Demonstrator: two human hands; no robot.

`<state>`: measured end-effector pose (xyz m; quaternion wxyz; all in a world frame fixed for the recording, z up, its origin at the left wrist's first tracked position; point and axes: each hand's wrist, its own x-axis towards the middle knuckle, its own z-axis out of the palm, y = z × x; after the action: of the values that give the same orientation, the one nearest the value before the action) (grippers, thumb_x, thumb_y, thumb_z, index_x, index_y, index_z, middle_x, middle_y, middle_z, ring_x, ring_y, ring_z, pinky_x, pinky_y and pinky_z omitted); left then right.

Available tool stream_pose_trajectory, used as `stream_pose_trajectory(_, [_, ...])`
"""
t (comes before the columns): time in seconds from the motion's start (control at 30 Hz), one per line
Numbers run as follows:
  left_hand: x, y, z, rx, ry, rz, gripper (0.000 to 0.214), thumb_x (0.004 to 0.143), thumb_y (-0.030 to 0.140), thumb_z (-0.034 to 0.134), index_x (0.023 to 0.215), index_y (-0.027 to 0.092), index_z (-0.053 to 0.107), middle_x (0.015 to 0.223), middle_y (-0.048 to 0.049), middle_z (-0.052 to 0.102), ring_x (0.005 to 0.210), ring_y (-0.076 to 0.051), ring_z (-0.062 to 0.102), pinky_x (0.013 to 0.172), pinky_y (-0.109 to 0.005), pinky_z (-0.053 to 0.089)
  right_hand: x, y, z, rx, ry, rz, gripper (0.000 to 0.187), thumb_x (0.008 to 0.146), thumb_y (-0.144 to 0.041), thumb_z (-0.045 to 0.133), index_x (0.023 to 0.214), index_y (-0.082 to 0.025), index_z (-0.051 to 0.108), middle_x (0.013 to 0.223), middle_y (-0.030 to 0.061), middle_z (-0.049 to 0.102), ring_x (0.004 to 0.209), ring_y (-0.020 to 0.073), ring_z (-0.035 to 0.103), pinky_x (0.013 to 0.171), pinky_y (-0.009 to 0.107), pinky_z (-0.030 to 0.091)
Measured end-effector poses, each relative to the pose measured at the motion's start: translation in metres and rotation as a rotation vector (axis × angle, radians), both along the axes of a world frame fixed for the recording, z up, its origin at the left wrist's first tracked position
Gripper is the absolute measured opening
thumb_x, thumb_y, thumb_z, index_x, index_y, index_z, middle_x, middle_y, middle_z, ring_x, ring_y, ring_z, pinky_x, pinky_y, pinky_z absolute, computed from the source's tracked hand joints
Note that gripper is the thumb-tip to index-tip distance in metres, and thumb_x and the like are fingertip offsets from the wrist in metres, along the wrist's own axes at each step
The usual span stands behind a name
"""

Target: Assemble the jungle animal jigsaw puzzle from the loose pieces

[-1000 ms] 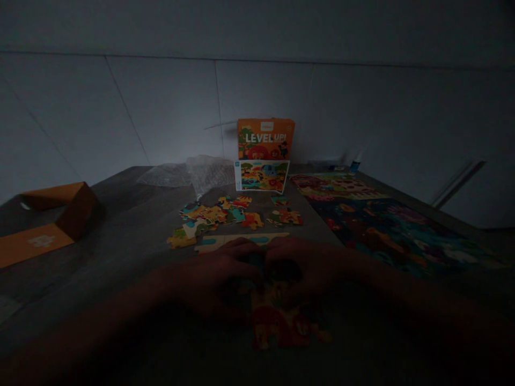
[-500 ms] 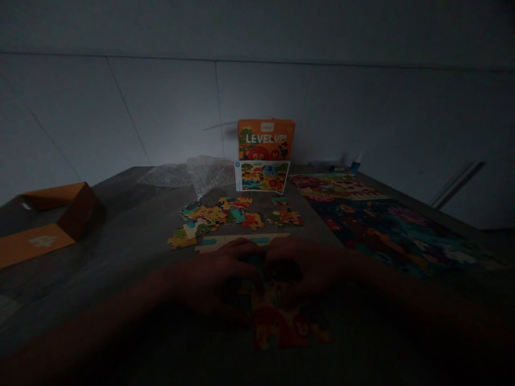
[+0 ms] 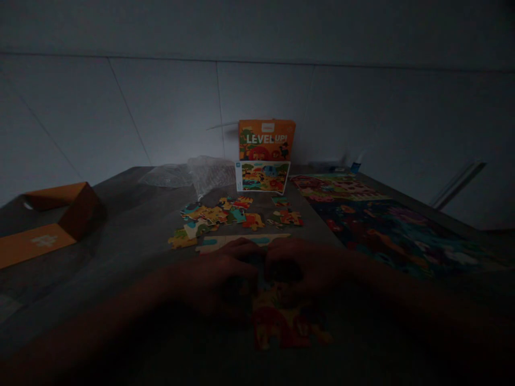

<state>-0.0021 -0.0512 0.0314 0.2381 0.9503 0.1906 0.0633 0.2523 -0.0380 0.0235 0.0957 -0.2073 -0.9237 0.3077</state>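
My left hand point(image 3: 223, 273) and my right hand point(image 3: 300, 262) are side by side over a partly joined jigsaw puzzle point(image 3: 277, 324) in deep shadow. Both hands have bent fingers set on puzzle pieces at its upper part, thumbs towards each other; the fingertips are hard to make out. Red and orange animal pictures show on the joined part below the hands. Just beyond my fingers lies a joined pale strip point(image 3: 213, 243) with blue patches. Behind it is a heap of loose puzzle pieces point(image 3: 209, 214), with a few more pieces point(image 3: 290, 216) to the right.
A picture card point(image 3: 263, 177) leans on an orange puzzle box point(image 3: 266, 139) by the wall. Clear plastic wrap point(image 3: 211, 174) lies to their left, an open orange carton point(image 3: 36, 244) at far left. Two finished puzzles point(image 3: 386, 230) cover the right side; a small blue-labelled bottle point(image 3: 356, 163) stands behind.
The view has shifted very slightly. Both hands stay at nearly the same place on the puzzle, with only a small movement of the fingers.
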Motion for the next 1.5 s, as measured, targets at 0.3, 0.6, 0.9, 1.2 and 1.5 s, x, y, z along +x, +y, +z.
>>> stream_pose_trajectory(0.3, [0.0002, 0.0003, 0.0007, -0.001, 0.002, -0.009, 0.035, 0.072, 0.037, 0.080, 0.102, 0.025, 0.068, 0.142, -0.0063, 0.044, 0.133, -0.032, 0.039, 0.109, -0.043, 0.042, 0.0000, 0.0005, 0.0004, 0.000, -0.014, -0.006, 0.038, 0.070, -0.034, 0.079, 0.100, -0.016, 0.067, 0.096, 0.0044, 0.063, 0.083, 0.0165, 0.057, 0.074, 0.028, 0.045])
stream_pose_trajectory(0.6, [0.0007, 0.0003, 0.0003, -0.004, -0.003, -0.008, 0.029, 0.074, 0.037, 0.077, 0.098, 0.023, 0.067, 0.141, -0.0075, 0.044, 0.132, -0.032, 0.041, 0.107, -0.043, 0.043, -0.0001, -0.0004, 0.0014, -0.017, -0.008, -0.012, 0.037, 0.070, -0.034, 0.079, 0.101, -0.016, 0.067, 0.097, 0.0046, 0.062, 0.084, 0.0169, 0.056, 0.075, 0.029, 0.046])
stream_pose_trajectory(0.9, [0.0007, -0.0010, 0.0022, -0.002, -0.016, -0.005, 0.030, 0.076, 0.035, 0.076, 0.104, 0.024, 0.068, 0.142, -0.0069, 0.044, 0.132, -0.031, 0.041, 0.109, -0.043, 0.042, -0.0010, -0.0004, 0.0007, -0.003, -0.023, -0.026, 0.037, 0.072, -0.034, 0.077, 0.102, -0.016, 0.066, 0.100, 0.0060, 0.063, 0.086, 0.0178, 0.057, 0.077, 0.029, 0.046])
stream_pose_trajectory(1.2, [0.0025, -0.0017, 0.0043, -0.015, -0.026, -0.010, 0.033, 0.076, 0.031, 0.077, 0.106, 0.024, 0.068, 0.140, -0.0078, 0.046, 0.131, -0.031, 0.042, 0.108, -0.043, 0.042, 0.0001, -0.0006, 0.0009, 0.009, -0.013, -0.017, 0.037, 0.072, -0.035, 0.077, 0.102, -0.016, 0.066, 0.099, 0.0055, 0.062, 0.087, 0.0177, 0.057, 0.077, 0.029, 0.046])
stream_pose_trajectory(1.5, [-0.0002, -0.0009, 0.0011, -0.011, -0.017, -0.007, 0.028, 0.076, 0.033, 0.076, 0.101, 0.023, 0.068, 0.140, -0.0078, 0.046, 0.132, -0.031, 0.041, 0.108, -0.043, 0.042, -0.0003, -0.0011, 0.0004, 0.000, -0.012, -0.023, 0.036, 0.071, -0.033, 0.078, 0.101, -0.017, 0.066, 0.096, 0.0044, 0.062, 0.084, 0.0168, 0.057, 0.075, 0.028, 0.046])
